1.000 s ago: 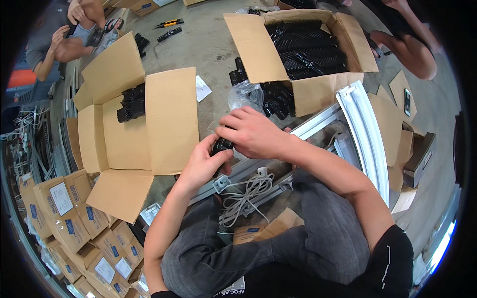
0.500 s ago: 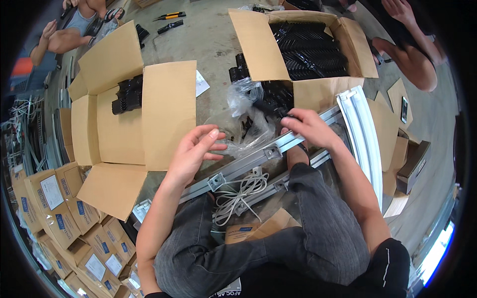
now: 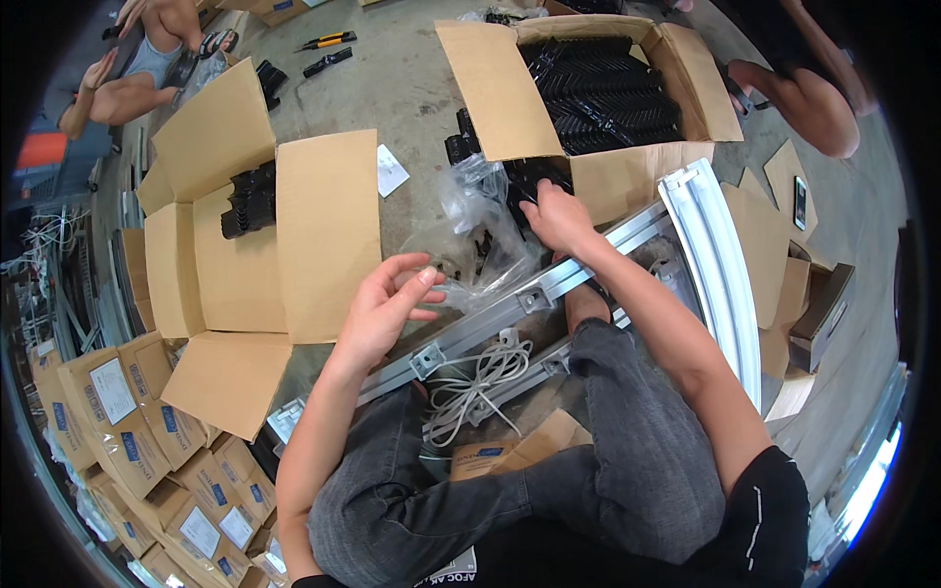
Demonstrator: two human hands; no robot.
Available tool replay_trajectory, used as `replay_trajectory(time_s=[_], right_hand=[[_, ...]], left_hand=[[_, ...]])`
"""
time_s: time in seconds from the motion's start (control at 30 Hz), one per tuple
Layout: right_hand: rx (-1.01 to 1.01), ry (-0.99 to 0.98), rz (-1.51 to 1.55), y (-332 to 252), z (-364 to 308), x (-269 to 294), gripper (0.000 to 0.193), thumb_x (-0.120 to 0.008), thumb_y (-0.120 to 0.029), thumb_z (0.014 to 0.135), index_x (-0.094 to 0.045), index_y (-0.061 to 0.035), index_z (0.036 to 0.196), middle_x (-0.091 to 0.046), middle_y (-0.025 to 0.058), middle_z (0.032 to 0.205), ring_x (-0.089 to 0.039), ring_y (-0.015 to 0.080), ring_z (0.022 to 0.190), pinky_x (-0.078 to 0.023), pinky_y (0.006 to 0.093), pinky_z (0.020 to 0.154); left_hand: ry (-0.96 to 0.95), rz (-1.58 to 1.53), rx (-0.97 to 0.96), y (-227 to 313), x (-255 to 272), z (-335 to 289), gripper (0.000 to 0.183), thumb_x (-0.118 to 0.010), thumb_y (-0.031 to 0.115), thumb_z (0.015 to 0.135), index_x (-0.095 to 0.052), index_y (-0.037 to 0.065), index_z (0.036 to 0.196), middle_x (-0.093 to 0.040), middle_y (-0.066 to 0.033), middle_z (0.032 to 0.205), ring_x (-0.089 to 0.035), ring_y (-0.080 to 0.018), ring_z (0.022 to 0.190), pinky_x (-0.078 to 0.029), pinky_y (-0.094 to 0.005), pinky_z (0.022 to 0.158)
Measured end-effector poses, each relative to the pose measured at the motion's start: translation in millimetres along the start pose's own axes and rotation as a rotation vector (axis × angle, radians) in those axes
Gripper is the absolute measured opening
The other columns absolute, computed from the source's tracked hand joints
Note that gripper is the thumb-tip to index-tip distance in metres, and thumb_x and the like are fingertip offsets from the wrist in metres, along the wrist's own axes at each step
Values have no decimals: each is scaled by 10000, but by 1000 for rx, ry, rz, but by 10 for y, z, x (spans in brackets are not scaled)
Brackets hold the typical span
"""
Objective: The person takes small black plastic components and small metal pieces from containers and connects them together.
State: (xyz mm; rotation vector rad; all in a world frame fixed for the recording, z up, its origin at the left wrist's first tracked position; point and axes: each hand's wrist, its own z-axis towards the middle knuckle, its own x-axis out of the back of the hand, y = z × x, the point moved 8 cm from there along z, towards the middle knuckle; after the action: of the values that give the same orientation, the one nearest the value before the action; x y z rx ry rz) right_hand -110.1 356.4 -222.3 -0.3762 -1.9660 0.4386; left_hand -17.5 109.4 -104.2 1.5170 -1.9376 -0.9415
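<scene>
My right hand (image 3: 561, 218) reaches past the metal rail frame to the black ribbed parts (image 3: 529, 174) lying against the large carton. Its fingers close on one of these dark parts, though the hand hides some of it. Over the near rail (image 3: 490, 325), my left hand (image 3: 385, 306) hovers with its fingers apart and holds nothing. Crumpled clear plastic bags (image 3: 480, 230) with small dark pieces in them lie between the hands. A coiled grey cable (image 3: 480, 387) hangs at the frame between my knees.
Rows of black parts fill the large open carton (image 3: 598, 167). At the left, another open carton (image 3: 328, 235) holds a few. Stacked closed boxes (image 3: 118, 412) stand at lower left. A curved silver profile (image 3: 720, 284) and a phone (image 3: 800, 203) lie at right. Other people sit at both upper corners.
My right hand has moved forward and left from above the rail, where it held a black part, to the parts beside the carton. My left hand has barely moved.
</scene>
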Motion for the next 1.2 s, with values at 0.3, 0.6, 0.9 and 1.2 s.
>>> replay_trajectory(time_s=[0.3,0.6,0.9,1.2], right_hand=[[57,58,-84,-26,99,-130,350,-639,-258,901,-582,31,1091,-697,266,911,-685,449,869,-548,534,789],[97,90,-30,-119,16,-16,316,-635,-326,890,-641,-14,836,-689,237,793,-680,428,799,-532,539,744],[127,79,83,-116,51,-35,307,-643,-321,890,-643,-24,817,-685,226,785,-668,426,795,-519,529,733],[110,40,178,-16,75,-57,316,-651,-331,879,-656,-20,828,-687,225,795,-668,421,812,-518,519,735]], left_hand=[[12,7,-15,-22,25,-10,481,-583,292,1015,-476,-25,1362,-636,-192,1220,-670,-219,1041,-572,-312,809],[113,-22,-271,795,330,-400,337,-548,211,1028,-567,-10,1282,-678,-142,1134,-697,-207,949,-568,-320,808],[1033,1142,-372,1332,1511,-587,290,-540,140,977,-631,-7,1210,-697,-192,1096,-673,-331,1013,-514,-407,881],[1065,1260,-198,474,2024,-192,518,-501,56,918,-441,1,1429,-447,-193,1490,-430,-368,1361,-382,-437,1116]])
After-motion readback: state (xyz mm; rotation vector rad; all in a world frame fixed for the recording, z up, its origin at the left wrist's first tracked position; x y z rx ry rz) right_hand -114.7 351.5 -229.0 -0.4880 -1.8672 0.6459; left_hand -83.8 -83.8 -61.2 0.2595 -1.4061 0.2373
